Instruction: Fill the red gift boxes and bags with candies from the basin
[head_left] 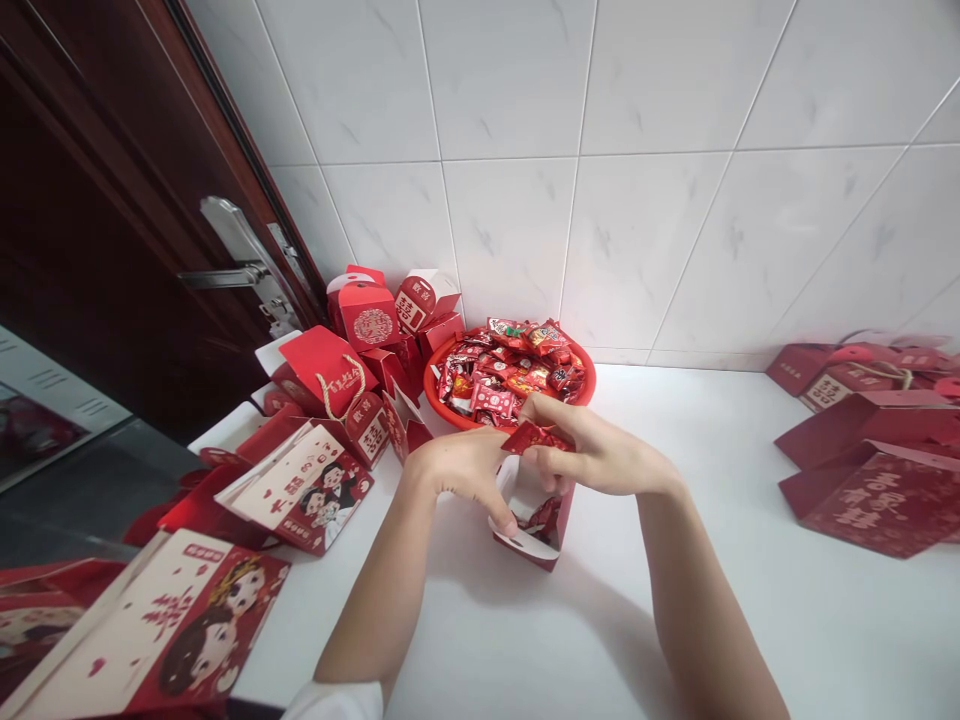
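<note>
A small red candy box (556, 548) with a white inside stands on the white table in front of me, its top open and some red wrapped candy in the bottom. My left hand (466, 474) grips the box from its left side, the thumb over the near flap; its other fingers are hidden. Over the box opening, my right hand (598, 448) pinches a red wrapped candy (529, 436). Just behind both hands sits a round red basin (590, 384) heaped with red wrapped candies (517, 365).
Red gift boxes (373, 325) crowd the left side, among them cartoon-printed ones (322, 490). More red boxes (877, 495) stand on the right of the white table (675, 420). A tiled wall (510, 230) closes the back; a dark door with a metal handle (225, 277) is at left.
</note>
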